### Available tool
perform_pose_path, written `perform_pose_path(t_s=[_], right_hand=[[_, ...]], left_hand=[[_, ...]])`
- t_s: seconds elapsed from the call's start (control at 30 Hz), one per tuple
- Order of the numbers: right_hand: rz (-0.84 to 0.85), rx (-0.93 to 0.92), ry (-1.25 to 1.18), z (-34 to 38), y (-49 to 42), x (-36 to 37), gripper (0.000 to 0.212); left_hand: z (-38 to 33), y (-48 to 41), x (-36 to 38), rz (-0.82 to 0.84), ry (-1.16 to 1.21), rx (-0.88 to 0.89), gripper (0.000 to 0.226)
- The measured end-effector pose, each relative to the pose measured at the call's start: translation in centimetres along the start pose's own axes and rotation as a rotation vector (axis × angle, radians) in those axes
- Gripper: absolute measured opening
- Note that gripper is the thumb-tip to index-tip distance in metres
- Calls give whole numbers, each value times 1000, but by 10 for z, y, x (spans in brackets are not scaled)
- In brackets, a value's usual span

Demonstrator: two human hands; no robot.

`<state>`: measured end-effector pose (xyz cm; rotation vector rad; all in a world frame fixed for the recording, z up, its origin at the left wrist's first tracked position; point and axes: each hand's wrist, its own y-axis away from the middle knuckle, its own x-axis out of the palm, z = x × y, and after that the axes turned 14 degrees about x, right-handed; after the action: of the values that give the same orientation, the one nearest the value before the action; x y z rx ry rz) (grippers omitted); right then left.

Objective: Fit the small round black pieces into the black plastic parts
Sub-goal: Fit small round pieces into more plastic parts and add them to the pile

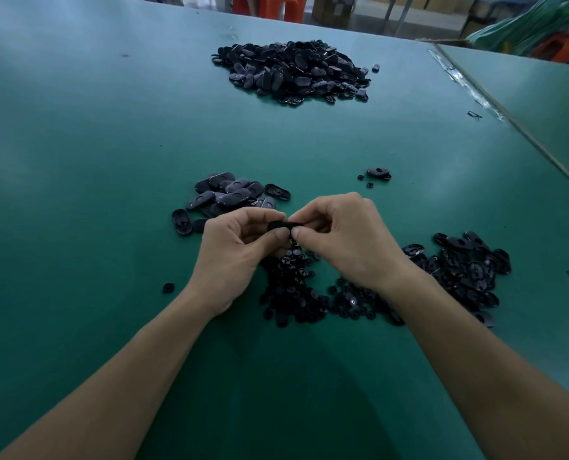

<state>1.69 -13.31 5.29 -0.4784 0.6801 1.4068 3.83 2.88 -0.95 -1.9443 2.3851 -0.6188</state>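
Observation:
Both hands meet above the green table [94,194]. My left hand [233,250] and my right hand [346,240] pinch one black oval plastic part [281,224] between thumbs and fingertips; most of it is hidden by the fingers. Whether a round piece sits in it I cannot tell. Under and just behind the hands lies a loose heap of small round black pieces [309,293]. A pile of oval parts [469,270] lies to the right, and a smaller group of oval parts [230,195] lies just beyond my left hand.
A large heap of black oval parts [293,71] lies far across the table. A single oval part with two round pieces [377,172] lies to the right of centre. One stray round piece [168,287] lies left of my left wrist. A taped table seam [475,91] runs at the right.

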Motion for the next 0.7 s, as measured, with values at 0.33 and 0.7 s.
perform_pose_path(t_s=[0.33,0.7], right_hand=[[23,44,-28,-1,-1,3,22],[-6,59,27,-21,-36,-14,25]], left_hand=[[-1,0,2,-43,-36,11,19],[5,0,0,-144,-135,90,16]])
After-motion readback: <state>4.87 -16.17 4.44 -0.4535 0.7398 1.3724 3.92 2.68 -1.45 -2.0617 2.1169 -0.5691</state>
